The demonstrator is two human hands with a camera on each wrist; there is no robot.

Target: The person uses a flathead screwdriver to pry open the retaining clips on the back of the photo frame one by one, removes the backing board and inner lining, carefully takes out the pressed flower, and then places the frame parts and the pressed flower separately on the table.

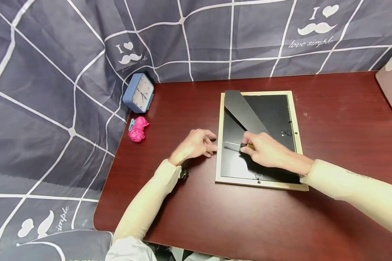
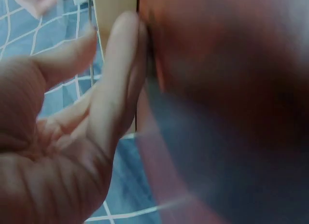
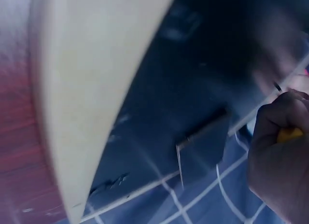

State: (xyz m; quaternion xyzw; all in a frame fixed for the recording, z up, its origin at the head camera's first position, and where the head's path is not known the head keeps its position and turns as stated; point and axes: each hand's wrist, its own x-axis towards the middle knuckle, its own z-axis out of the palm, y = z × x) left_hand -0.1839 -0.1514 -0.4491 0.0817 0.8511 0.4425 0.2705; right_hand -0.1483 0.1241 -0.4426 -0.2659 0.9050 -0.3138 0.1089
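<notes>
Picture frame: one, pale-edged [image 1: 235,180], is lying on the reddish table [image 1: 183,210] in front of the person, its single black back panel [image 1: 274,105] facing up.
Stand flap: one, dark grey [image 1: 246,110], is slanting across the panel from the far left corner.
Screwdriver: one, black and yellow [image 1: 244,145], is pointing left above the panel; whether its tip is touching is hard to tell.
Right hand [image 1: 268,150]: its grip is clamping round the screwdriver handle.
Left hand [image 1: 197,143]: its grip is holding nothing, thumb and fingers apart, resting beside the frame's left edge.
Clock: one, blue [image 1: 142,95], is standing at the far left.
Yarn: two pink balls [image 1: 138,129] are lying near it, beside one teal clip [image 1: 131,124].
Curtain writing: three prints are showing on the grey curtain [image 1: 209,43]; the clearest is reading "I", a heart, a moustache, "love simple".
</notes>
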